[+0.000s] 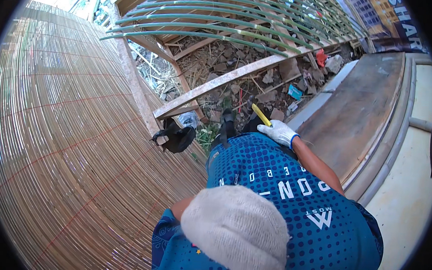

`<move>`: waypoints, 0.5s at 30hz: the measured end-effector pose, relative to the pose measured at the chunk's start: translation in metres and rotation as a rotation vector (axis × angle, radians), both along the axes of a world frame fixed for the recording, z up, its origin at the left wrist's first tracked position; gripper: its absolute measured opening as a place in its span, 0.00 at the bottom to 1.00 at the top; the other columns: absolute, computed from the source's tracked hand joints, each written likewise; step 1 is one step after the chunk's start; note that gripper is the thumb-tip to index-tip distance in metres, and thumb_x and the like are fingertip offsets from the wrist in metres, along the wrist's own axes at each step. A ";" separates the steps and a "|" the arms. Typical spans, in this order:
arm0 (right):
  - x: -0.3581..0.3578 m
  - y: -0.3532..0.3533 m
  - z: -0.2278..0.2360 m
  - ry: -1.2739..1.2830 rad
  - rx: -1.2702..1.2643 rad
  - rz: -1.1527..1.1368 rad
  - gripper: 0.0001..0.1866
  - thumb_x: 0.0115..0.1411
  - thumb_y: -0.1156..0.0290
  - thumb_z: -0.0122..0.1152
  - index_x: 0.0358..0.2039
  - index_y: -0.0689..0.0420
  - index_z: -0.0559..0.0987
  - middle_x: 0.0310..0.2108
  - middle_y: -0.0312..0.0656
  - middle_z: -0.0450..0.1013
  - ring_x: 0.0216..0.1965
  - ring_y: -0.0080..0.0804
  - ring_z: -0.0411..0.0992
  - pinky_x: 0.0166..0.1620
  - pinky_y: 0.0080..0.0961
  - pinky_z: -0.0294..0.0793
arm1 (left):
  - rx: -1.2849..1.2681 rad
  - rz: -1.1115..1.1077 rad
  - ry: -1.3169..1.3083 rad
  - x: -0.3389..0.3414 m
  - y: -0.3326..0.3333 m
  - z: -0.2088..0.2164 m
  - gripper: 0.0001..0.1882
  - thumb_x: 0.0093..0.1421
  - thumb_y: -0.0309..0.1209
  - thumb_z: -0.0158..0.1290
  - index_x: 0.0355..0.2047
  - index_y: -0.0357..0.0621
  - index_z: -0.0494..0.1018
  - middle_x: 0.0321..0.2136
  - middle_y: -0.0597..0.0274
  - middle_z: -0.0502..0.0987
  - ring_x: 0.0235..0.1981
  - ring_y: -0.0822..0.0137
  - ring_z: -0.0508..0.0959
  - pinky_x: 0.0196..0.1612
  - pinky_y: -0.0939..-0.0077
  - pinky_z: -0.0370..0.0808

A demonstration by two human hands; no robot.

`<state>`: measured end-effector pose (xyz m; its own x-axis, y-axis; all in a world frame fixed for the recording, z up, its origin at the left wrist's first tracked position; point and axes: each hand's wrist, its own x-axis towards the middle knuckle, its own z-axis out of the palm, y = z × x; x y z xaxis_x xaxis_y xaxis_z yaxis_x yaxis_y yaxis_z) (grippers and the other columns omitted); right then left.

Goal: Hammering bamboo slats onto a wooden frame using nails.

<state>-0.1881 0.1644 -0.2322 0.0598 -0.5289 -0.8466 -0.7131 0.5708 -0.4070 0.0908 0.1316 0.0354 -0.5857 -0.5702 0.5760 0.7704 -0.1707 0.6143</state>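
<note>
Tan slats, loads of them: from my remote seat, the biggest thing here is the slatted mat (69, 142), tied with red cords and filling the left side. Next is the rack of green poles (207, 26) on a wooden frame, then the brown board (354, 103) over on the right. The blue shirt (283, 163) comes after that, and the black bag-like thing (178, 139) by the frame's near corner.

Hands: what I take for the left hand (235, 226), in a pale knit glove, bulks up right below my lens. Can't tell if it's gripping anything. The right hand (278, 132), also gloved, is wrapped round the yellow tool (261, 114), which sticks out forward, over the rubble side of the shirt.

My take on handling it well: snug grip, since knit might slip, tip angled away from the body, left hand lower so I can see.
</note>
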 end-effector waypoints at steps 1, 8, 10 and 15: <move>0.000 0.001 0.003 -0.009 -0.014 0.013 0.39 0.65 0.36 0.60 0.36 0.69 0.82 0.29 0.53 0.79 0.31 0.41 0.76 0.39 0.42 0.72 | 0.032 -0.028 -0.001 -0.002 0.001 -0.002 0.06 0.64 0.24 0.62 0.39 0.34 0.84 0.37 0.49 0.85 0.37 0.53 0.86 0.40 0.61 0.83; 0.002 0.003 -0.006 -0.020 0.012 0.099 0.41 0.64 0.33 0.57 0.35 0.69 0.82 0.29 0.56 0.78 0.32 0.47 0.77 0.41 0.45 0.72 | 0.810 -0.279 -0.620 -0.022 0.017 -0.020 0.09 0.67 0.30 0.57 0.36 0.36 0.74 0.31 0.57 0.79 0.32 0.65 0.82 0.40 0.69 0.81; 0.005 0.001 -0.008 -0.010 0.009 0.100 0.41 0.64 0.33 0.57 0.35 0.69 0.82 0.29 0.56 0.78 0.32 0.48 0.77 0.40 0.45 0.72 | 0.958 -0.382 -0.661 -0.026 0.025 -0.051 0.09 0.71 0.33 0.55 0.42 0.39 0.72 0.34 0.58 0.78 0.34 0.66 0.81 0.41 0.71 0.79; 0.004 0.006 -0.014 -0.068 -0.044 0.084 0.41 0.65 0.33 0.57 0.35 0.70 0.82 0.28 0.57 0.77 0.31 0.47 0.77 0.39 0.45 0.71 | 1.101 -0.354 -0.340 -0.029 0.036 -0.082 0.13 0.76 0.40 0.49 0.46 0.41 0.71 0.38 0.56 0.77 0.38 0.63 0.80 0.43 0.66 0.78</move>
